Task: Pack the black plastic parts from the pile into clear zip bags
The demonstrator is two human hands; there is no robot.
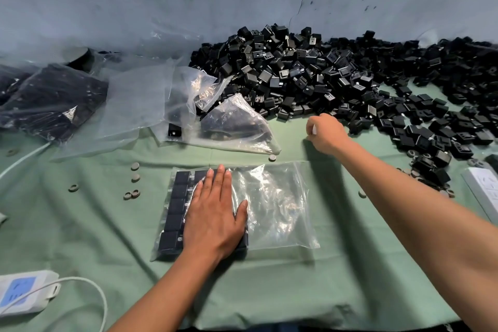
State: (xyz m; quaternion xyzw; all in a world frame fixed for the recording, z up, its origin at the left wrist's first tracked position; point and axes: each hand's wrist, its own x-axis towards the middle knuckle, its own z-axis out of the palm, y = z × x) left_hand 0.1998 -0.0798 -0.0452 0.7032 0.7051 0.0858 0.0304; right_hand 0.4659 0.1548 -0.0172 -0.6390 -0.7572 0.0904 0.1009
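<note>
A green cloth [269, 291] covers the table. At its far side, the pile [336, 78] of black parts looks barely dented; most of the job seems left. At far left lie at least two filled bags [51, 100], with loose clear bags [140, 105] beside them. The near bag [269, 207] holds two columns of parts [176, 207], about five visible in one, with its right half bare. The left hand [215, 213] presses flat on them, fingers straight. The right hand [324, 133], loosely curled at the pile's edge, may pinch something pale; what, cannot be told.
</note>
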